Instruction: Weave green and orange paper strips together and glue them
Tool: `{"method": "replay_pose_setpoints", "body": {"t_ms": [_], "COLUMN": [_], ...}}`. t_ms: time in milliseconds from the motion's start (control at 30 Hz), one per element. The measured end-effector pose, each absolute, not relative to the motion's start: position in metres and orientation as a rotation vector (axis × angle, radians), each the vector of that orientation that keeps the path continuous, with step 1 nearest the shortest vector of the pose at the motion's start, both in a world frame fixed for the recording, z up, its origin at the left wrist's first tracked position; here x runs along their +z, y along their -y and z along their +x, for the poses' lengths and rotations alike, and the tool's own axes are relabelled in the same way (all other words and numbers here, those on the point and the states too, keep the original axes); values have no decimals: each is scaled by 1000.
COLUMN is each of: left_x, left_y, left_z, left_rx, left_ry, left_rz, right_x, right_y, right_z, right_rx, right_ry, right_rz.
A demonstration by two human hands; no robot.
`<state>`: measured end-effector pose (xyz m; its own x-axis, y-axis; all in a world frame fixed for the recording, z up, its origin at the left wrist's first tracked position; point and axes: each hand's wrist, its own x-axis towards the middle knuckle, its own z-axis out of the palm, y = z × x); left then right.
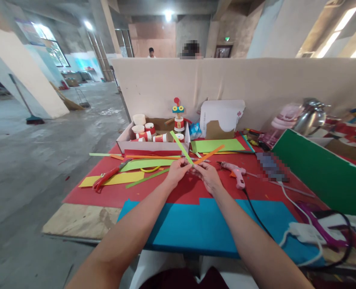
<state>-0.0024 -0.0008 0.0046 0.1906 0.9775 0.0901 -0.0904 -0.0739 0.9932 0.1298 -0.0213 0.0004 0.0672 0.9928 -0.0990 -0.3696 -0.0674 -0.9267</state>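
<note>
My left hand and my right hand are close together over the red tabletop, fingers pinched. A light green paper strip rises up and left from between the fingertips. An orange paper strip slants up and right from the same spot, its lower end meeting the green one. The fingers partly hide where the strips join. To the right of my right hand lies a pink glue gun. Left of my left hand are a darker green strip and red-handled pliers.
A white box of paper cups stands behind the hands, with a cup figure on springs. Blue sheet covers the front edge. At right are a green board, a power strip, cords and a steel jug.
</note>
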Motion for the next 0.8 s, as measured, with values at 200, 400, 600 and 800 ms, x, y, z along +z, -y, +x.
{"method": "replay_pose_setpoints", "body": {"t_ms": [200, 400, 600, 800], "left_x": [10, 7, 9, 8], "left_y": [5, 3, 5, 4], "left_z": [-2, 0, -1, 0], "left_rx": [1116, 1133, 1121, 1105], "left_ry": [-891, -943, -973, -942], "left_rz": [1158, 1174, 1207, 1175], "right_x": [2, -1, -4, -6], "right_y": [22, 22, 19, 18], "right_z": [129, 128, 132, 129], "right_rx": [1354, 1382, 1355, 1293], "right_ry": [701, 785, 802, 793], "right_rz": [-975, -986, -1020, -996]}}
